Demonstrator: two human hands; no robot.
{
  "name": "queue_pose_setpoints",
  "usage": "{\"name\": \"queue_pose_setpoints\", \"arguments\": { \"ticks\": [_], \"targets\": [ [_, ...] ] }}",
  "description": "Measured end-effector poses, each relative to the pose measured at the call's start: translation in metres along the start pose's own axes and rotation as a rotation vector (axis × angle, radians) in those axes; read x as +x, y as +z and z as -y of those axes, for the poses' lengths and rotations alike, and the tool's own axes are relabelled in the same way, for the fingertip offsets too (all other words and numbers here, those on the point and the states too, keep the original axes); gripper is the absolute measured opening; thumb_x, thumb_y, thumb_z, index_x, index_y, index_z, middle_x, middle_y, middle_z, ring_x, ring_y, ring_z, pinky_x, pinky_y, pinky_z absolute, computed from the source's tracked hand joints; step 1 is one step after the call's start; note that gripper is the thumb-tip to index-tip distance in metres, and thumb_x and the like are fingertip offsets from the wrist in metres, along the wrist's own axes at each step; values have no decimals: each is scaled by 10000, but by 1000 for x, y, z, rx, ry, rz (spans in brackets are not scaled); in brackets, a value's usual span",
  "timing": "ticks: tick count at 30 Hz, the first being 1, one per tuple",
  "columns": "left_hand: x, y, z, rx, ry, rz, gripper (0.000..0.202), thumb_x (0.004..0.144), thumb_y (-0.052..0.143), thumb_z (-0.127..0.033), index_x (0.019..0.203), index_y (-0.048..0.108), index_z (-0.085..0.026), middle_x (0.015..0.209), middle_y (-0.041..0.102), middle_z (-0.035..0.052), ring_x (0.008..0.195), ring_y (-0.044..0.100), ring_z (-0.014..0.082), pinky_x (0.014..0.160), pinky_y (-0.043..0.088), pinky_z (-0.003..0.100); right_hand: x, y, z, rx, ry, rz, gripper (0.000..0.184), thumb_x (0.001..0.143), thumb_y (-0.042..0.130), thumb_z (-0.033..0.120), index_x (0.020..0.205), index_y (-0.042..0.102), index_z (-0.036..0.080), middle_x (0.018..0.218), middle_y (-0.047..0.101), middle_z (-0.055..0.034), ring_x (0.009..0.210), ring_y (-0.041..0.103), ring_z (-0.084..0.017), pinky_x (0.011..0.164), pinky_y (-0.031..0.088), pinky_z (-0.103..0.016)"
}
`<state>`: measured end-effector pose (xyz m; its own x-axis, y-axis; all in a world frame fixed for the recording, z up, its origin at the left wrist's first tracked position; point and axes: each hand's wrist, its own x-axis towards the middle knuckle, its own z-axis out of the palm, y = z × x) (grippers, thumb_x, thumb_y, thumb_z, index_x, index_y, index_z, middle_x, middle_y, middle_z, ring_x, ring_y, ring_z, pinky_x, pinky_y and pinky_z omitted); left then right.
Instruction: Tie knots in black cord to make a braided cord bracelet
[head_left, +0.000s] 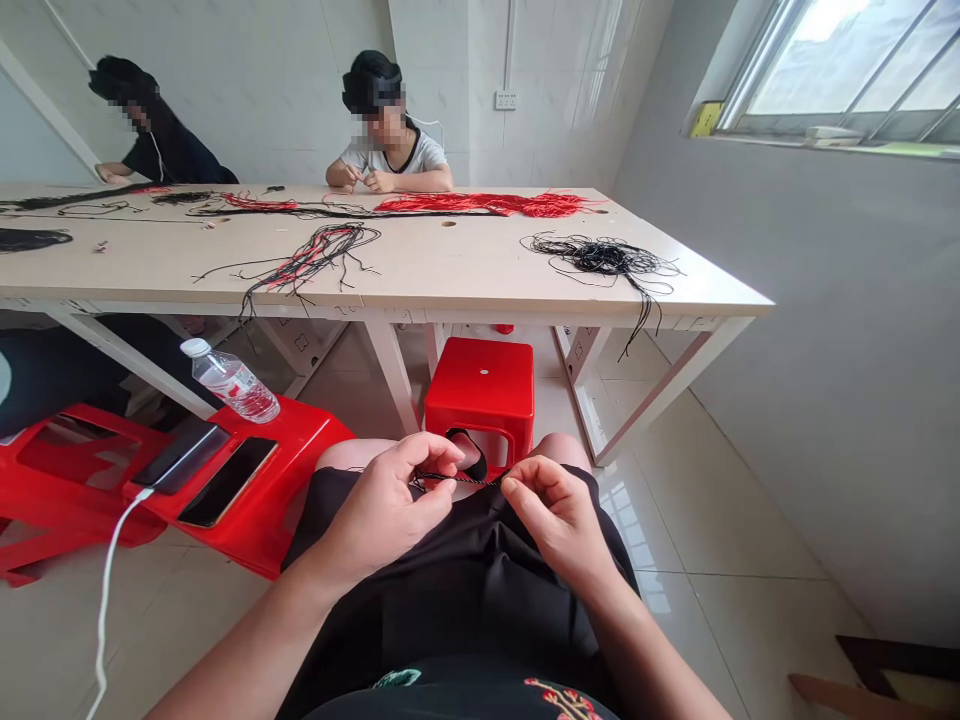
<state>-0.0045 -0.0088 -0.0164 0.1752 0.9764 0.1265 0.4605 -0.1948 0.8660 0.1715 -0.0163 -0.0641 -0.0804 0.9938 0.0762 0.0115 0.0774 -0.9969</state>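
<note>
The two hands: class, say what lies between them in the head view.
In the head view, a short twisted black cord stretches between the left hand and the right hand, held in both.

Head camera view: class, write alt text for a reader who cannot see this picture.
The left hand and right hand pinch a thin braided dark cord over a black-clothed lap. Ahead, a co-worker sits at a long pale table strewn with red and black cords.

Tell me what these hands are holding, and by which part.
A thin dark braided cord: the left hand pinches it toward one end, the right hand toward the other, with fingertips and thumb.
</note>
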Motion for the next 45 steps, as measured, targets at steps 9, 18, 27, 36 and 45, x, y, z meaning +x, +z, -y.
{"name": "queue_pose_setpoints", "arguments": {
  "ticks": [9, 18, 27, 36, 45],
  "targets": [
    [0, -3, 1, -131, -9, -40, 158, 756, 588, -159, 908, 570, -195, 828, 592, -16, 796, 602, 87, 749, 502, 188, 1, -2, 7, 32, 1, -34, 234, 783, 568, 363, 671, 516, 164, 557, 407, 48, 503, 325, -67, 459, 270, -197],
    [-3, -7, -1, -152, -14, -33, 163, 746, 602, -157, 905, 573, -180, 847, 616, 0, 809, 619, 95, 759, 511, 192, 2, -1, 7, 113, 34, -42, 236, 758, 589, 371, 680, 533, 155, 548, 414, 53, 482, 320, -53, 438, 252, -183],
    [1, -6, -2, -107, -1, -45, 146, 746, 593, -161, 889, 576, -182, 836, 612, 1, 794, 613, 101, 762, 514, 208, 1, -1, 10, 157, 63, -31, 220, 765, 592, 360, 696, 548, 155, 530, 433, 55, 465, 330, -50, 429, 263, -181],
    [1, 4, -3, 51, 32, 116, 241, 745, 605, -181, 985, 588, -206, 878, 631, 7, 704, 572, 93, 670, 508, 216, 0, 3, 7, 197, 144, 59, 223, 786, 589, 371, 776, 593, 148, 568, 580, 14, 476, 454, -62, 452, 362, -177],
    [-1, 13, -5, 4, 9, 147, 133, 759, 630, -277, 860, 616, -191, 816, 653, -1, 767, 612, 124, 722, 509, 234, -2, 8, 1, 73, -22, 40, 178, 789, 596, 327, 820, 655, 163, 636, 630, -16, 524, 542, -97, 467, 429, -203]
  ]
}}
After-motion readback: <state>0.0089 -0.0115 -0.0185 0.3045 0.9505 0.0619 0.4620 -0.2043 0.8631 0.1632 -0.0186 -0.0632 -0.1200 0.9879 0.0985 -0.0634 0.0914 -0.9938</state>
